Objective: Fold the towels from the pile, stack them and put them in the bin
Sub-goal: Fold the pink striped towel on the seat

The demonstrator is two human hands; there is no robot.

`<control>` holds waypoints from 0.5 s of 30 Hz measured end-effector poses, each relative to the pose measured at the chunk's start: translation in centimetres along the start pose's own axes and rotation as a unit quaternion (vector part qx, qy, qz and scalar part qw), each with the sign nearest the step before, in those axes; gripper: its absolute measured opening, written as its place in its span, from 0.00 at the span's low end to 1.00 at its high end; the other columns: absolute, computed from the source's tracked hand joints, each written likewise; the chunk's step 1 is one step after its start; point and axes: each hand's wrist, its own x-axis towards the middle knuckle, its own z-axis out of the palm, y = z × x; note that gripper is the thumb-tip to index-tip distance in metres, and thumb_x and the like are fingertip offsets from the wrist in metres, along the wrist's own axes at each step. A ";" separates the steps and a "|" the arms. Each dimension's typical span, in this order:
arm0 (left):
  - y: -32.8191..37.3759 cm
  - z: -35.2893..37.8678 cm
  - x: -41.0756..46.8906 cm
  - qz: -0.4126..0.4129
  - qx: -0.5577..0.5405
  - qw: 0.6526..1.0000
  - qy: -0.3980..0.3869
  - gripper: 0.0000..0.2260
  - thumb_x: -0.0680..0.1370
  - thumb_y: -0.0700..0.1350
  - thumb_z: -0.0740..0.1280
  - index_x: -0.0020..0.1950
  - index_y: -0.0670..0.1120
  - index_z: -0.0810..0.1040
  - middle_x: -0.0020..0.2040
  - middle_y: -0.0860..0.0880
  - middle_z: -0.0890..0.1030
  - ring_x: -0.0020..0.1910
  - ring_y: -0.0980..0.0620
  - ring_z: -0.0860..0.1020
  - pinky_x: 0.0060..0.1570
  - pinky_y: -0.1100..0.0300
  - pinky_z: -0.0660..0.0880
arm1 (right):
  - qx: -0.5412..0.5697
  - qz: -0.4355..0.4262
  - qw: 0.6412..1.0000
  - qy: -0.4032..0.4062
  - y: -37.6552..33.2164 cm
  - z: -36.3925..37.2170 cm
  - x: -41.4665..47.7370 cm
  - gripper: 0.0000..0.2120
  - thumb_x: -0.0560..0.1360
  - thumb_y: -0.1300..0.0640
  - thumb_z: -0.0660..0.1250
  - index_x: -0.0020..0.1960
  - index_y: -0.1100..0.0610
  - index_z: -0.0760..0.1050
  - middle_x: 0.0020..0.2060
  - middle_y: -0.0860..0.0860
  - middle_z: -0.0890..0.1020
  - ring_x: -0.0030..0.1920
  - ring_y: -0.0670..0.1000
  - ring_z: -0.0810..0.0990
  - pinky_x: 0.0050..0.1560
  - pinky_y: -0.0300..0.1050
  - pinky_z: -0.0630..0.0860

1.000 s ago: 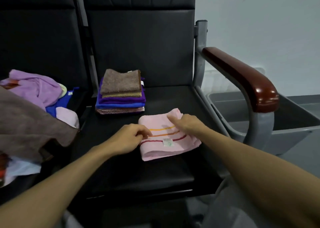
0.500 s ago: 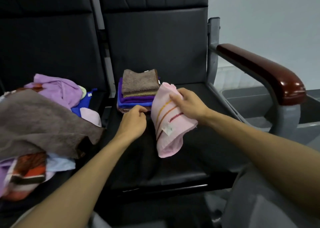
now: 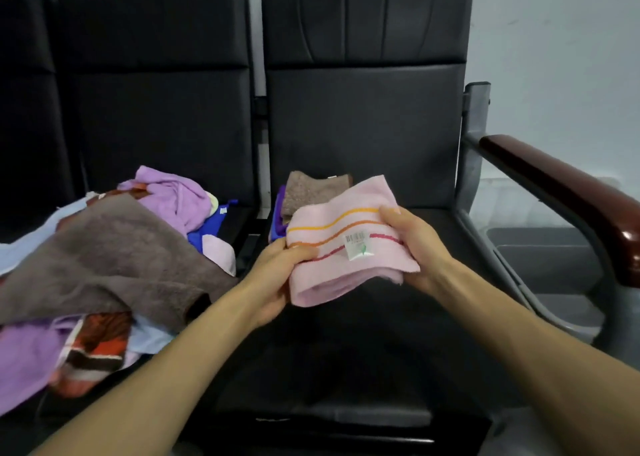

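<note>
Above the seat [image 3: 346, 334], I am gripping a folded towel [image 3: 349, 244] with both hands [image 3: 277, 275], stack [image 3: 311, 192] partly built, pile [image 3: 104, 248] and bin [image 3: 540, 248] waiting.

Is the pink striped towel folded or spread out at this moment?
Folded. The pink towel is a compact layered bundle, doubled edges showing at its bottom, held between the left hand and right hand.

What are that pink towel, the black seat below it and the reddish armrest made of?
The towel: soft cloth, probably cotton terry; matt, fuzzy nap, folds limply. The seat: likely faux leather over padding; smooth, dull sheen. The armrest: looks like varnished wood, possibly plastic; glossy highlights on its rounded end.
</note>
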 end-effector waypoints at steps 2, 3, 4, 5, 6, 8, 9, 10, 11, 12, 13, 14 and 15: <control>0.9 -0.7 1.0 0.074 0.173 0.979 0.085 0.13 0.76 0.42 0.69 0.59 0.48 0.74 0.55 0.49 0.81 0.52 0.52 0.80 0.49 0.57 0.77 | -0.054 0.014 0.997 -0.058 -0.5 -0.4 0.5 0.14 0.79 0.59 0.63 0.64 0.55 0.73 0.55 0.56 0.83 0.54 0.58 0.83 0.50 0.54 0.82; 1.5 -1.1 1.5 0.099 0.242 0.959 0.107 0.13 0.76 0.44 0.68 0.59 0.50 0.72 0.53 0.52 0.80 0.50 0.54 0.78 0.47 0.59 0.76 | -0.094 0.015 0.993 -0.076 -0.9 -0.5 1.0 0.14 0.79 0.61 0.64 0.64 0.54 0.73 0.55 0.55 0.84 0.54 0.57 0.83 0.50 0.54 0.82; 2.1 -1.5 1.9 0.115 0.292 0.943 0.114 0.12 0.77 0.45 0.68 0.59 0.52 0.71 0.51 0.55 0.78 0.49 0.56 0.77 0.45 0.60 0.75 | -0.131 0.012 0.988 -0.077 -1.1 -0.7 1.7 0.16 0.78 0.62 0.65 0.65 0.53 0.73 0.55 0.53 0.84 0.54 0.56 0.84 0.50 0.53 0.82; 2.7 -1.9 2.7 0.128 0.328 0.929 0.112 0.12 0.78 0.46 0.67 0.59 0.52 0.70 0.50 0.56 0.77 0.49 0.57 0.76 0.44 0.61 0.73 | -0.156 0.008 0.985 -0.069 -1.3 -0.8 2.6 0.17 0.78 0.62 0.65 0.65 0.53 0.73 0.55 0.52 0.84 0.54 0.55 0.84 0.50 0.53 0.82; 3.3 -2.2 3.5 0.141 0.354 0.918 0.110 0.11 0.78 0.47 0.66 0.59 0.53 0.70 0.50 0.56 0.76 0.49 0.57 0.76 0.44 0.61 0.72 | -0.172 0.002 0.983 -0.057 -1.4 -0.8 3.7 0.17 0.78 0.62 0.65 0.66 0.53 0.72 0.55 0.52 0.84 0.54 0.54 0.84 0.51 0.53 0.81; 4.6 -2.6 5.6 0.168 0.380 0.903 0.111 0.10 0.78 0.48 0.66 0.57 0.53 0.69 0.49 0.56 0.76 0.48 0.58 0.75 0.42 0.61 0.71 | -0.182 -0.013 0.983 -0.035 -1.9 -0.7 6.2 0.18 0.78 0.63 0.65 0.67 0.54 0.72 0.55 0.52 0.84 0.53 0.54 0.84 0.51 0.53 0.81; 5.2 -2.6 6.8 0.176 0.380 0.900 0.116 0.09 0.78 0.48 0.65 0.57 0.53 0.69 0.49 0.56 0.76 0.47 0.57 0.75 0.40 0.61 0.70 | -0.177 -0.019 0.984 -0.022 -2.2 -0.6 7.5 0.17 0.78 0.63 0.64 0.66 0.54 0.73 0.54 0.53 0.84 0.53 0.54 0.84 0.50 0.53 0.82; 5.9 -2.6 8.5 0.182 0.379 0.899 0.121 0.09 0.78 0.48 0.64 0.57 0.53 0.69 0.50 0.55 0.76 0.47 0.56 0.75 0.40 0.61 0.70 | -0.171 -0.027 0.985 -0.010 -2.5 -0.5 9.2 0.16 0.79 0.64 0.63 0.65 0.54 0.73 0.54 0.53 0.84 0.52 0.54 0.84 0.48 0.51 0.82; 6.4 -2.4 9.5 0.182 0.376 0.900 0.122 0.08 0.79 0.47 0.64 0.57 0.52 0.69 0.51 0.53 0.76 0.47 0.55 0.75 0.39 0.61 0.70 | -0.169 -0.037 0.985 0.003 -2.8 -0.4 10.3 0.15 0.79 0.64 0.63 0.65 0.55 0.74 0.53 0.53 0.85 0.51 0.54 0.85 0.46 0.50 0.83; 7.0 -2.2 10.9 0.182 0.379 0.899 0.123 0.08 0.79 0.47 0.63 0.57 0.51 0.69 0.51 0.53 0.76 0.48 0.54 0.75 0.38 0.62 0.69 | -0.171 -0.048 0.984 0.013 -3.1 -0.3 11.8 0.15 0.79 0.65 0.63 0.64 0.55 0.75 0.52 0.53 0.85 0.50 0.54 0.85 0.45 0.48 0.83; 7.6 -2.2 12.2 0.182 0.384 0.897 0.124 0.08 0.79 0.47 0.62 0.58 0.51 0.69 0.52 0.52 0.76 0.49 0.53 0.75 0.38 0.62 0.69 | -0.171 -0.054 0.984 0.022 -3.3 -0.2 13.4 0.15 0.78 0.65 0.62 0.63 0.56 0.75 0.52 0.53 0.85 0.50 0.53 0.85 0.45 0.47 0.83; 8.0 -2.3 13.5 0.184 0.391 0.893 0.125 0.08 0.80 0.46 0.61 0.58 0.50 0.69 0.52 0.51 0.76 0.49 0.52 0.75 0.39 0.60 0.70 | -0.170 -0.056 0.983 0.027 -3.4 -0.2 14.8 0.14 0.78 0.66 0.62 0.62 0.56 0.75 0.51 0.53 0.85 0.50 0.53 0.85 0.45 0.46 0.83; 8.3 -2.4 14.6 0.181 0.398 0.891 0.124 0.08 0.79 0.46 0.61 0.58 0.50 0.69 0.52 0.51 0.76 0.50 0.51 0.75 0.42 0.58 0.72 | -0.173 -0.055 0.983 0.030 -3.3 -0.3 15.9 0.14 0.79 0.66 0.62 0.61 0.56 0.76 0.51 0.53 0.85 0.50 0.53 0.85 0.44 0.46 0.83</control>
